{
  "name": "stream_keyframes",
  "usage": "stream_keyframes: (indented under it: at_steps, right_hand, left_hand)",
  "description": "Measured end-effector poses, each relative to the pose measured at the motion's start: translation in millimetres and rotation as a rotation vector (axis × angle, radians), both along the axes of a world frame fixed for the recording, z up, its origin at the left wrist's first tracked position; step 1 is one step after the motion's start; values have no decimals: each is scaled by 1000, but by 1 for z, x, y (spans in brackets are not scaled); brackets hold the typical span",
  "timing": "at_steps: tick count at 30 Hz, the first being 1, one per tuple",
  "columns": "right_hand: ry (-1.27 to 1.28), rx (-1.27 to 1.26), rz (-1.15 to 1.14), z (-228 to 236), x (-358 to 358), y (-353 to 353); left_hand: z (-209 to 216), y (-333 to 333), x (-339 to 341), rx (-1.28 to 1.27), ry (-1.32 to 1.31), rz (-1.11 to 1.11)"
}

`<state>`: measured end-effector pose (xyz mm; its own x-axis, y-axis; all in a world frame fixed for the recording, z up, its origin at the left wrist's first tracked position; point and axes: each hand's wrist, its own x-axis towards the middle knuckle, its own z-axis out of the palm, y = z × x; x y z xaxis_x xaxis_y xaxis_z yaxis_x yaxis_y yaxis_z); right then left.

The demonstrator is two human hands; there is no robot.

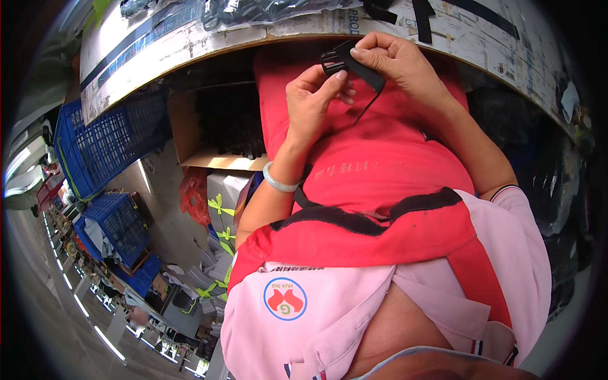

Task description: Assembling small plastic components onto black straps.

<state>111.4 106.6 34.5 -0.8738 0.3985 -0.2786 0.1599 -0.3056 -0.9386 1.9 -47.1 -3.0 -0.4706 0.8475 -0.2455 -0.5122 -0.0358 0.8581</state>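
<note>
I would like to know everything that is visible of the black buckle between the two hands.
The buckle is black and looks like smooth plastic, with slim prongs and gaps between them at its left end. A flat black strap, apparently woven, meets its right side; how it is threaded cannot be told. The buckle is held slightly tilted, over the red apron. The left hand grips its lower edge by the fingertips, while the right hand pinches the strap beside it.

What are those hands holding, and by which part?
The left hand pinches a black buckle near its lower edge; the right hand pinches the black strap beside the buckle.
</note>
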Motion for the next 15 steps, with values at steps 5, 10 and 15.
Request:
stream_keyframes:
  at_steps: [5, 10, 15]
  right_hand:
    - [-71, -135, 138, -8, 3, -8]
    - [-27, -368, 28, -11, 1, -14]
    - [48, -445, 3, -17, -2, -15]
  left_hand:
    - [-4, -3, 3, 15, 115, 57]
    - [-13, -1, 4, -33, 542, 106]
    - [-15, 3, -1, 17, 899, 159]
